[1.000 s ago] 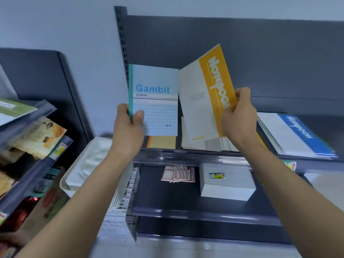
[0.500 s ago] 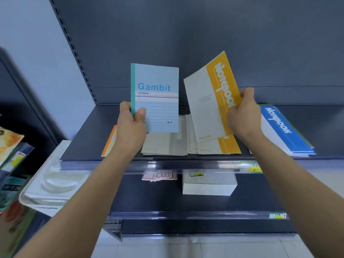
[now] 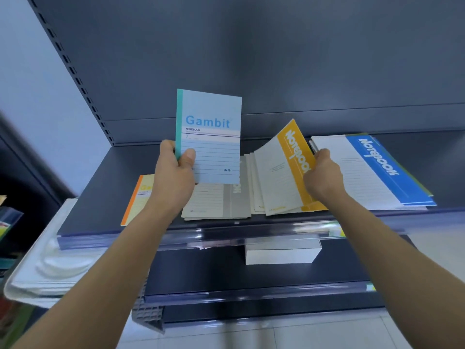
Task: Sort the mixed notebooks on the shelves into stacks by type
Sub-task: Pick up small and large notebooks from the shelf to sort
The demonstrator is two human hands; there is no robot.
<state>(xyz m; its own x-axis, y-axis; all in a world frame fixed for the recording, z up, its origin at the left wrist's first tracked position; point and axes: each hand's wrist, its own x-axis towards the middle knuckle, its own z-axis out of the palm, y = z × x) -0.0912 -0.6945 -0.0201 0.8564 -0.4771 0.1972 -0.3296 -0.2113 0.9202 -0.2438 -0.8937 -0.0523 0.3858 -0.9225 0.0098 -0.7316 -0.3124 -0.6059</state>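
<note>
My left hand (image 3: 173,172) holds a light blue Gambit notebook (image 3: 210,137) upright above the shelf (image 3: 105,210), gripping its lower left edge. My right hand (image 3: 323,175) grips the right edge of a yellow-banded notebook (image 3: 284,170), tilted low over a stack of the same kind (image 3: 256,197). A grey-banded notebook stack (image 3: 214,201) lies just left of that stack, partly hidden behind the Gambit notebook. An orange-spined Gambit-type notebook (image 3: 137,197) lies at the left, partly behind my wrist. A blue-banded notebook stack (image 3: 372,170) lies at the right.
A white box (image 3: 281,254) sits on the lower shelf (image 3: 226,275) under the top shelf's clear price rail (image 3: 201,234). A white tray-like object (image 3: 47,263) juts out at the left, beside another dark rack. The shelf back panel rises close behind the notebooks.
My right hand has lowered the yellow-banded notebook from upright down toward the yellow stack. The view has shifted up and closer to the top shelf. The left hand keeps the Gambit notebook raised.
</note>
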